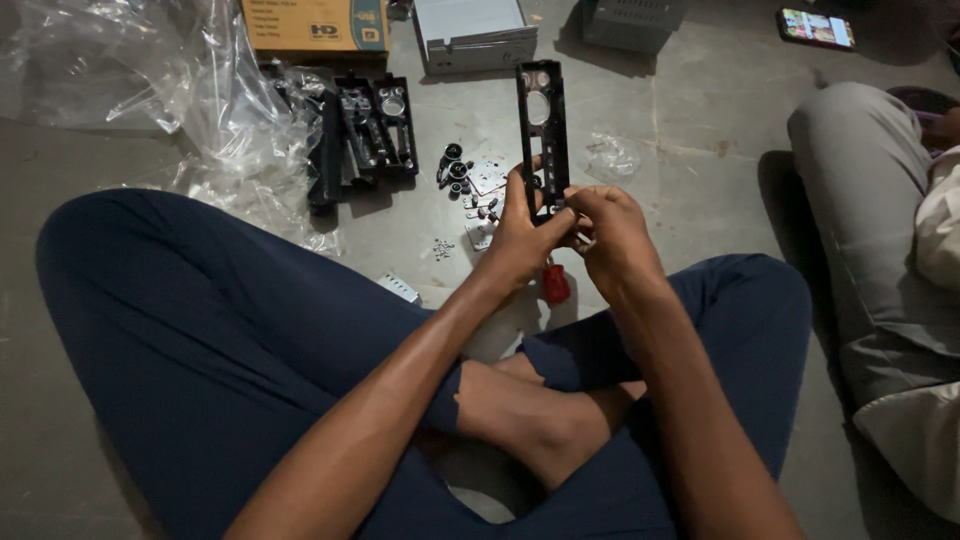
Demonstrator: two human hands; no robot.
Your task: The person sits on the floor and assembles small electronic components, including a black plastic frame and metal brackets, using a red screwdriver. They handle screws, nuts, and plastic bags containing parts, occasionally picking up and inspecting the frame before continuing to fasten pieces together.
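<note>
Holding black panel (541, 130) upright, left hand (520, 235) closed around its lower end | right hand (610, 235) fingertips pinch the edge beside | red tool (555, 283) under the fingers | step: fitting a small part, needs fine alignment

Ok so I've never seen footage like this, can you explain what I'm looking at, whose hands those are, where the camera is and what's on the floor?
The camera sits on a person's head and looks down, so the two arms coming from the bottom are that person's own. They sit cross-legged on a concrete floor. The left hand grips a long black plastic panel with round holes, held upright, while the right hand works at its lower end. A small red tool handle shows just below the hands. On the floor lie more black panels, small knobs, loose screws, crumpled clear plastic wrap, a cardboard box, a grey metal case and a phone. At the right edge is another seated person's knee.
</note>
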